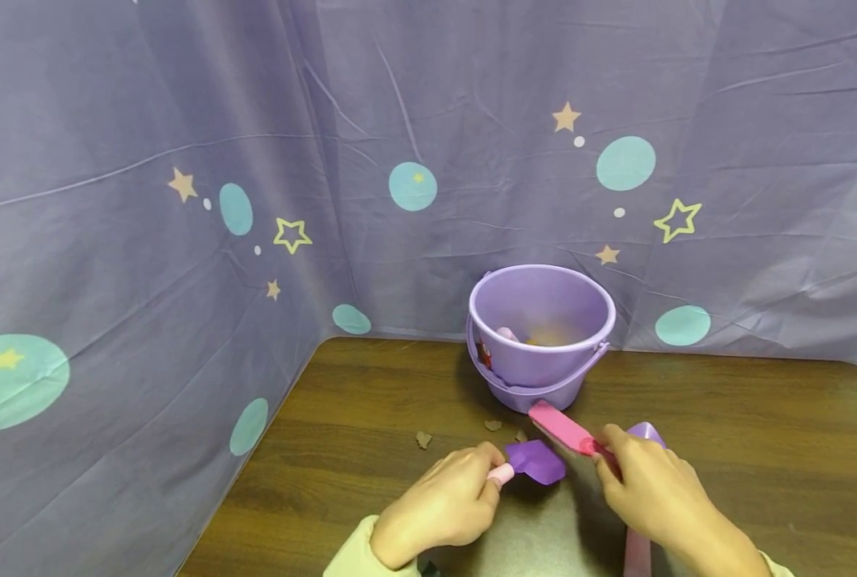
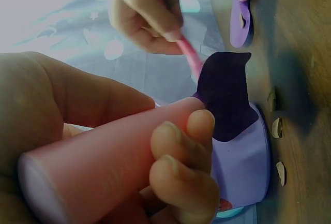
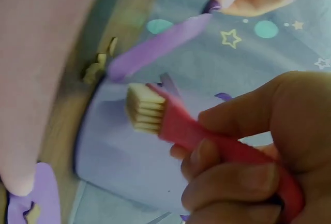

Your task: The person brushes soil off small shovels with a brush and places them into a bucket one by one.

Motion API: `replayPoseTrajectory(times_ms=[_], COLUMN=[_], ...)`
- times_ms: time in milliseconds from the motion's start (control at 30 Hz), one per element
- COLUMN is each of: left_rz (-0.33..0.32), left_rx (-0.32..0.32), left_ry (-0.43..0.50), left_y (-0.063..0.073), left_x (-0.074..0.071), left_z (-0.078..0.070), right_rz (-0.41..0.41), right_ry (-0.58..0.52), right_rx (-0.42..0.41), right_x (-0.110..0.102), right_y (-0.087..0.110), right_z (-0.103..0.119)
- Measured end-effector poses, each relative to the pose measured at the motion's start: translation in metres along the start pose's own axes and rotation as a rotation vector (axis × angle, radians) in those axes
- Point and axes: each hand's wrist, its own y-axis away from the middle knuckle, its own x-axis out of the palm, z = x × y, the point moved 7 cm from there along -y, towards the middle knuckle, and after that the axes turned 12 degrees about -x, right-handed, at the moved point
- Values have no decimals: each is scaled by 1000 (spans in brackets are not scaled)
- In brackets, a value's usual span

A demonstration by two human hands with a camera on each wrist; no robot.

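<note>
In the head view my left hand [image 1: 446,495] grips the pink handle of a small toy shovel, its purple blade [image 1: 539,462] raised over the table. The left wrist view shows fingers curled round that handle [image 2: 98,167]. My right hand [image 1: 655,485] holds a pink brush [image 1: 561,429] just right of the blade; the right wrist view shows its pale bristles [image 3: 146,109]. Several brown, leaf-like scraps, one of them a scrap [image 1: 424,439] left of the blade, lie on the wood between my hands and a lilac bucket [image 1: 543,373].
The bucket stands behind both hands, its handle hanging down in front, with small things inside. Under my right hand lies another toy tool with a purple head [image 1: 646,433] and pink handle [image 1: 637,553]. A patterned curtain [image 1: 428,264] borders the wooden table [image 1: 760,449] at back and left.
</note>
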Motion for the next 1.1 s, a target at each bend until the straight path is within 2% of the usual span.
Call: replayPoseTrajectory(times_ms=[167,367,500,567,800,1100], left_rz=[-16,-29,-37,-47,-59,-47], left_rx=[-11,-31,-33,-34,-33,-47], left_ry=[-3,-7,-4,-5,-16,-1], left_y=[-1,-2,-2,-3,-4,-3], left_x=[-1,-1,-1,-1,-1,0], left_z=[1,4,4,4,4,5], right_rz=[-45,-137,-149,-128,-92,-91], right_ry=[-88,-161,-225,-240,-162,-61], right_rx=[-22,-126,-191,-200,-219,-160], right_x=[-6,-13,-14,-11,0,-1], right_y=[1,4,5,6,8,6], right_z=[11,26,34,36,38,30])
